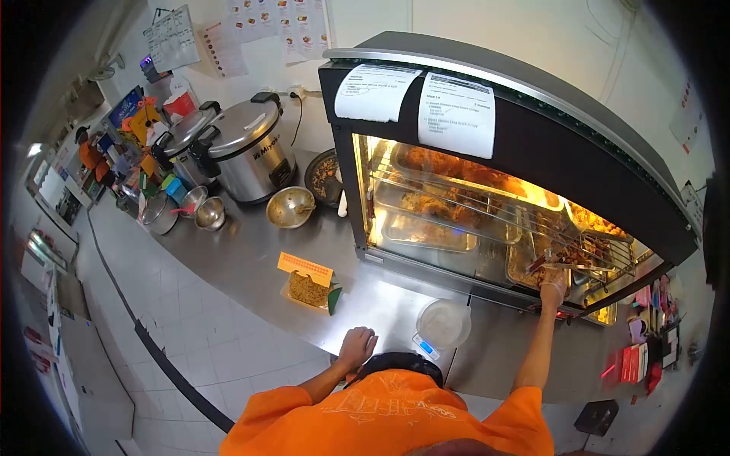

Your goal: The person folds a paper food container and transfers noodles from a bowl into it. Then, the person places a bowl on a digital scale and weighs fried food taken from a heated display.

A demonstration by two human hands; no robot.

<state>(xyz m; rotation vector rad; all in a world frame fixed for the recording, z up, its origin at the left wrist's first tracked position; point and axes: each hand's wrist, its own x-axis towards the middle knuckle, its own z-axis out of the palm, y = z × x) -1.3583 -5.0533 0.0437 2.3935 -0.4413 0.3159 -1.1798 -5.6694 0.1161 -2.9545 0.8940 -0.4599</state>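
My right hand (553, 287), in a thin clear glove, reaches through the open front of the lit food warmer (502, 171). It is at a metal tray (517, 270) of dark brown food pieces, its fingers closed; a thin metal strip crosses there and what they grip is unclear. My left hand (357, 347) rests by the counter's near edge, fingers curled, with nothing visible in it. Ahead of it stands an open takeaway box (309, 289) of yellowish rice, its orange patterned lid raised and a green piece at its side. Between my hands sits a digital scale (426, 348) with a round translucent container (444, 324) on it.
Two steel rice cookers (247, 148) stand at the back left, with metal bowls (290, 208) and a dark pan (323, 178) in front. Order slips (456, 114) hang from the warmer's top. A co-worker in orange (93, 158) is far left. Red items (633, 363) sit far right.
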